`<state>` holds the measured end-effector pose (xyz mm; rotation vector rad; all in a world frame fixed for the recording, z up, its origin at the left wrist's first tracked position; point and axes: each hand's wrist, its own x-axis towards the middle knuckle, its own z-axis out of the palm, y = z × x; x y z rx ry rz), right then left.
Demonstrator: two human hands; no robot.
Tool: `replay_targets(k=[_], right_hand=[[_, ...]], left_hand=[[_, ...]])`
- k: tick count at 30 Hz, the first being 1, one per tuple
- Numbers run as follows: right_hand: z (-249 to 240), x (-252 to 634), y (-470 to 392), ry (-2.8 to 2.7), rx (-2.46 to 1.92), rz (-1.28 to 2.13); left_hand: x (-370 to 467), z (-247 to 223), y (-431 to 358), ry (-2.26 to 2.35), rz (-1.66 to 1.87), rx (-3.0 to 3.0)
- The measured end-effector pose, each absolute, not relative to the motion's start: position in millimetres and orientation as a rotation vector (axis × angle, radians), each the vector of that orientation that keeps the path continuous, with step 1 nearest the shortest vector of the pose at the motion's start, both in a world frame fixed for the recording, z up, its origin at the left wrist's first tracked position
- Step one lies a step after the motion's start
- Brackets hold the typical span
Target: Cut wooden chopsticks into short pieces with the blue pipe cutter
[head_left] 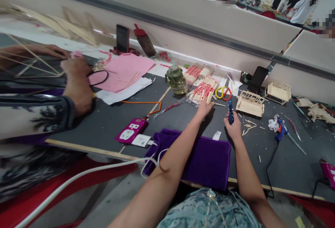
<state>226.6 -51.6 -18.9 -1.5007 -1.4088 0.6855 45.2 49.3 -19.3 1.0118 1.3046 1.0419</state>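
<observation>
My left hand (205, 108) is closed around a few short wooden sticks (209, 97), beside a pile of sticks in red-and-white wrappers (204, 88). To its right, my right hand (233, 127) grips blue pliers (230, 112), held upright; whether their jaws are apart is too small to tell. Scissors (223, 93) with yellow and red handles lie just beyond both hands. A small model bed-like frame of wooden sticks (250, 104) stands right of the pliers, with short cut stick pieces (248, 127) scattered in front of it.
A purple cloth (206, 161) lies under my forearms. A green-lidded jar (176, 78) stands behind my left hand. At right is a blue glue gun (281, 130) with a cord. A co-worker's hands (75, 71) work at left near pink paper (125, 71). A magenta power strip (132, 130) has a white plug.
</observation>
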Motion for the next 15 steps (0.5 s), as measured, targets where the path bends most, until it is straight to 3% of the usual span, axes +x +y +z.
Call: replay_targets(k=[7,15], right_hand=[[-17.0,228.0,-43.6,-1.377,-1.468,0.756],[-15.0,219.6,-37.2,-1.337,-1.480,0.898]], left_hand=[[47.1,-23.6,53.0,1.483,0.975,1.254],[37.2,-7.3,18.6,1.023,1.051,1.386]])
